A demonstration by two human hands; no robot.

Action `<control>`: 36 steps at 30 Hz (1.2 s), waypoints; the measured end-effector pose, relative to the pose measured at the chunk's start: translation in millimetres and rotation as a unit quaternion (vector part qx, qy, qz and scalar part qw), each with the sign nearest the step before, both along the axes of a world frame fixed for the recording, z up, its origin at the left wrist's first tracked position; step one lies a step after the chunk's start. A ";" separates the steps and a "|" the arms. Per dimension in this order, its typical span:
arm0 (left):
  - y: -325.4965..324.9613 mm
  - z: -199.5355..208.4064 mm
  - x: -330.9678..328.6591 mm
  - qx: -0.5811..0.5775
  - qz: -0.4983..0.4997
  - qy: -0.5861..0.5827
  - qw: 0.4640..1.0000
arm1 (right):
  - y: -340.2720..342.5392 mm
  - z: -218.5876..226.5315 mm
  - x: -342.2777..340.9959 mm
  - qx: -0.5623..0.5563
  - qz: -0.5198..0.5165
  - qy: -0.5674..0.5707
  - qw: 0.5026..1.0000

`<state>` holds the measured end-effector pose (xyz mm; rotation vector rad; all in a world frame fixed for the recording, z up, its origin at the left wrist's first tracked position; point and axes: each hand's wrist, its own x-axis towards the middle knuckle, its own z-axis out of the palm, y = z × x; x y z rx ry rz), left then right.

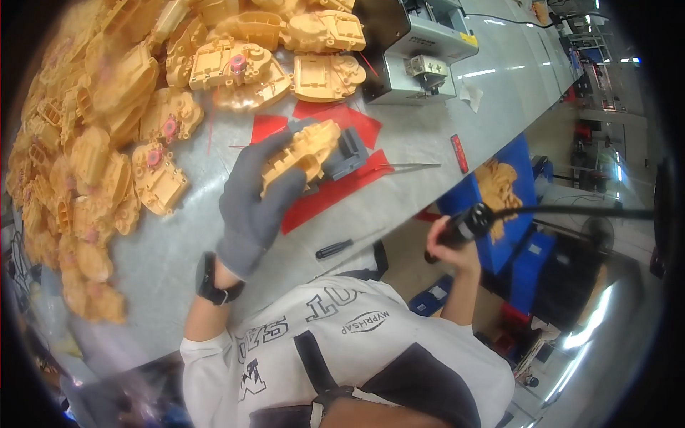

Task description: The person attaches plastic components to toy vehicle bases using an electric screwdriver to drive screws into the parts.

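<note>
My left hand, in a grey glove, grips a yellow plastic housing with its hollow side showing. The housing is at a dark grey fixture block; whether it rests in the block cannot be told. Under the block lies red sheeting on the table. Off to the right, past the table edge, my bare right hand is wrapped round a black corded power screwdriver, its cable running right. The tool's tip is hard to make out.
Many yellow housings are heaped at the left and back, some with red round parts. A black-handled screwdriver, a thin pointed metal tool and a red-handled tool lie on the table. Behind stands a grey machine.
</note>
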<state>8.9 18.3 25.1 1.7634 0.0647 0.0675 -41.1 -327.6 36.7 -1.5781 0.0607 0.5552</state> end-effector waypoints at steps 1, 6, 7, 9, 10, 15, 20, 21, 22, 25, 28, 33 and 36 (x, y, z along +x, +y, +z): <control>2.4 -1.1 -0.8 -0.023 -0.001 0.017 1.000 | -2.2 -2.9 -3.5 -0.008 -0.003 -0.006 1.000; 12.6 5.2 -5.0 -0.250 0.008 0.189 0.950 | 5.7 -15.0 -3.7 -0.014 0.038 0.048 0.998; 12.1 2.2 -4.8 -0.356 0.034 0.217 0.908 | 8.8 -18.2 -1.7 0.002 0.077 0.045 0.996; 23.1 -52.4 -18.4 -0.215 0.073 0.162 0.960 | 18.3 -11.5 4.1 0.043 0.128 0.113 0.984; 24.3 -49.5 -20.3 -0.214 0.076 0.162 0.960 | 22.3 -10.7 5.3 0.082 0.169 0.183 0.965; 33.7 -17.1 -21.2 -0.517 -0.052 0.210 0.828 | 39.2 -23.3 7.2 0.183 0.487 0.178 0.835; 34.7 -2.0 -29.9 -0.438 -0.052 0.225 0.869 | 64.1 -37.0 0.6 0.118 0.625 0.247 0.731; 28.8 -1.3 -32.5 -0.387 -0.005 0.199 0.900 | 69.6 -43.0 1.9 0.133 0.635 0.215 0.730; 25.8 -0.7 -35.6 -0.334 0.042 0.173 0.926 | 75.8 -46.8 2.9 0.147 0.643 0.183 0.729; 23.5 -0.9 -46.5 -0.277 0.055 0.170 0.944 | 90.1 -33.2 4.6 0.164 0.588 0.208 0.764; 12.7 8.3 -43.3 -0.146 0.101 0.204 0.963 | 77.4 -20.5 6.8 0.166 0.521 0.246 0.801; 0.7 3.8 -23.2 0.088 0.012 0.006 0.996 | 25.4 -19.9 3.5 0.200 0.610 0.325 0.694; 13.4 13.2 -11.1 0.219 -0.087 -0.040 0.971 | 43.4 -31.0 -8.0 0.157 0.693 0.309 0.632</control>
